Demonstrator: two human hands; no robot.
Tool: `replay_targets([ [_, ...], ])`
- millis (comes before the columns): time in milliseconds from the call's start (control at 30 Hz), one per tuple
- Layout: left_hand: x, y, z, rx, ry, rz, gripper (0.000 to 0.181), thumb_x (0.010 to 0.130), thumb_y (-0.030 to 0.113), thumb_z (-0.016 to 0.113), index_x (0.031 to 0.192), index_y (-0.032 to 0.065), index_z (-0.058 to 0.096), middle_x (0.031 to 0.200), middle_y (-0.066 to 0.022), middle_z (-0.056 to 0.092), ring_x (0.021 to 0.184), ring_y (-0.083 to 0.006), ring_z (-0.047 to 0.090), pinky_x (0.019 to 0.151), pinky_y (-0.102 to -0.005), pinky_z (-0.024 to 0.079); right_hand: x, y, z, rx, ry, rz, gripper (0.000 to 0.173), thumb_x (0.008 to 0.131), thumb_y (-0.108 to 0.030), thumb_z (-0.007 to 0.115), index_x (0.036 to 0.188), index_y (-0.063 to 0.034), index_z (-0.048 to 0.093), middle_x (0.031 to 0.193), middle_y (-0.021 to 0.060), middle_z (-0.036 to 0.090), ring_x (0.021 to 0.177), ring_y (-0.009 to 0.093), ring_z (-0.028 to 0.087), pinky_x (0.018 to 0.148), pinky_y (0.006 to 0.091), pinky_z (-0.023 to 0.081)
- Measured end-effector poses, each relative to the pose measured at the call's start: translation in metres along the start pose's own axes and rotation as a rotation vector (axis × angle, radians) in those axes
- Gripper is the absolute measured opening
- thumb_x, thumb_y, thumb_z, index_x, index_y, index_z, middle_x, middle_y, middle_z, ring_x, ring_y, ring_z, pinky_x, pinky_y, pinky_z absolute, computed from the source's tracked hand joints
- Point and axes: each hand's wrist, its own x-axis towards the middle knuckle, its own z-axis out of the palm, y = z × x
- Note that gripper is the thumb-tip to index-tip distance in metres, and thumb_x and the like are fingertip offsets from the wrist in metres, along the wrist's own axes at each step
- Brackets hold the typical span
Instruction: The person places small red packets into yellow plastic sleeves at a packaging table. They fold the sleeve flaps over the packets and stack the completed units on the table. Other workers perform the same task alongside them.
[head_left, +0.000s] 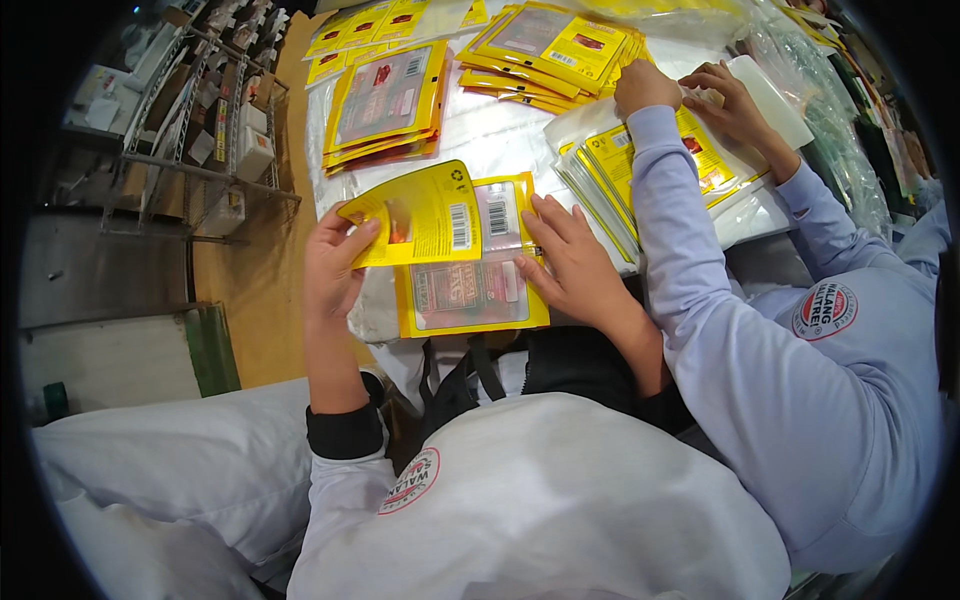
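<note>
My left hand (341, 259) pinches the left end of a yellow printed label (420, 217) between thumb and fingers. The label is slightly curved and bears a food picture, a barcode and writing. It overlaps a flat, yellow-edged plastic pouch (469, 296) with a clear window, lying at the table's near edge. My right hand (577, 262) rests on the pouch's right border, fingers spread, thumb on the edge. Part of the pouch is hidden under the label.
Stacked pouches (386, 97) lie ahead, with another stack (551, 49) farther right. At right, a co-worker's hands (727, 101) work over yellow sheets (607, 161) and a clear plastic sleeve. A wire shelf rack (206, 176) stands left of the white-covered table (495, 139).
</note>
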Motion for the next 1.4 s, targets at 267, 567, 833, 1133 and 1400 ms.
replay_targets([
  [267, 0.018, -0.046, 0.011, 0.273, 0.051, -0.126, 0.036, 0.084, 0.003, 0.071, 0.118, -0.0044, 0.061, 0.106, -0.0084, 0.068, 0.091, -0.013, 0.065, 0.081, -0.0259, 0.052, 0.0, 0.005, 0.006, 0.03, 0.028, 0.006, 0.05, 0.089, -0.018, 0.064, 0.131, 0.003, 0.05, 0.138, 0.0211, 0.048, 0.133, 0.039, 0.042, 0.111, 0.0529, 0.031],
  [567, 0.029, -0.045, 0.011, 0.389, 0.032, -0.112, 0.032, 0.083, 0.008, 0.073, 0.111, -0.0046, 0.065, 0.1, -0.0083, 0.07, 0.087, -0.012, 0.064, 0.078, -0.0253, 0.051, 0.001, 0.001, 0.005, 0.022, 0.033, 0.011, 0.052, 0.088, -0.019, 0.063, 0.131, 0.007, 0.048, 0.138, 0.0237, 0.046, 0.133, 0.04, 0.041, 0.111, 0.0533, 0.03],
  [833, 0.028, -0.047, 0.019, 0.44, 0.065, -0.099, 0.031, 0.082, 0.006, 0.072, 0.11, -0.0048, 0.065, 0.1, -0.0087, 0.07, 0.086, -0.0117, 0.064, 0.079, -0.0255, 0.051, -0.001, 0.007, 0.004, 0.038, 0.029, -0.002, 0.054, 0.088, -0.02, 0.062, 0.13, 0.011, 0.047, 0.136, 0.0274, 0.046, 0.132, 0.042, 0.041, 0.111, 0.0537, 0.03],
  [1133, 0.022, -0.045, 0.058, 1.299, 0.078, 0.284, 0.047, 0.075, 0.026, 0.077, 0.116, 0.0053, 0.066, 0.108, -0.0169, 0.061, 0.1, -0.0301, 0.06, 0.086, -0.0385, 0.05, -0.002, 0.006, -0.012, -0.04, -0.048, 0.034, 0.058, 0.087, -0.023, 0.063, 0.14, -0.0041, 0.046, 0.149, 0.0147, 0.041, 0.14, 0.04, 0.033, 0.114, 0.0551, 0.021],
  [1400, -0.043, -0.065, 0.103, 1.642, -0.127, 0.171, 0.083, 0.076, 0.037, 0.075, 0.14, -0.0021, 0.04, 0.14, -0.0308, 0.039, 0.131, -0.0451, 0.038, 0.104, -0.0553, 0.035, 0.002, -0.007, 0.004, 0.284, 0.03, 0.003, 0.049, 0.095, -0.021, 0.05, 0.139, -0.0002, 0.046, 0.146, 0.0213, 0.041, 0.137, 0.039, 0.036, 0.113, 0.0474, 0.025],
])
